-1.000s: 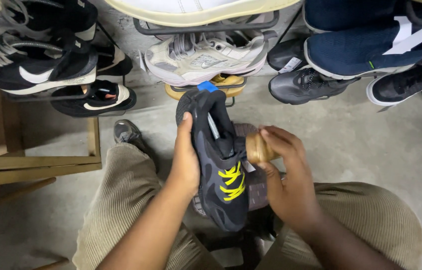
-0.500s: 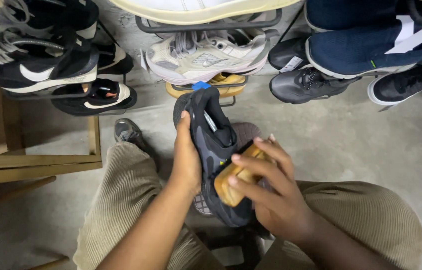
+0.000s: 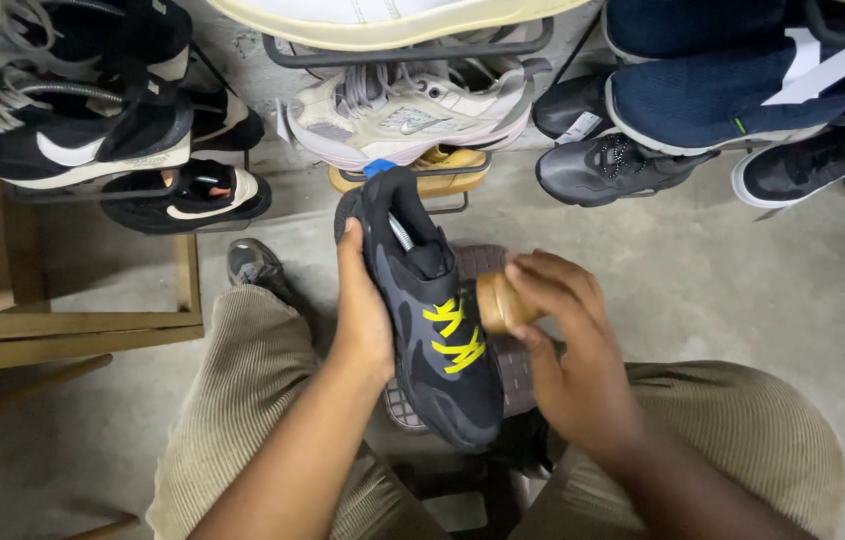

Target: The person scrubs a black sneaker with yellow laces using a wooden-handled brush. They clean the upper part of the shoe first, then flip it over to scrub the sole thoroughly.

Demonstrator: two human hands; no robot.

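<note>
The left hand (image 3: 363, 310) holds a black sneaker (image 3: 433, 330) by its side, fingers wrapped around the upper near the ankle opening; the grip is pressed together on the shoe. The sneaker has yellow laces (image 3: 455, 335) and a blue tab (image 3: 379, 167) at the heel. It sits above the person's lap, between the knees, toe pointing toward the person and heel toward the shoe racks.

The right hand (image 3: 573, 350) is closed around a wooden brush (image 3: 503, 302), fingers curled over its top. The brush end touches the side of the sneaker just beside the yellow laces. The bristles are hidden by the hand and the shoe.

Below the sneaker lies a dark mat (image 3: 508, 350) with a grid pattern. The person wears tan corduroy trousers (image 3: 243, 400) and sits over a grey concrete floor (image 3: 723, 290).

A metal rack (image 3: 413, 55) ahead carries a grey sneaker (image 3: 413, 115). To the left are black-and-white sneakers (image 3: 73, 140); to the right, a navy shoe (image 3: 733, 90) and a dark grey shoe (image 3: 613, 165).
</note>
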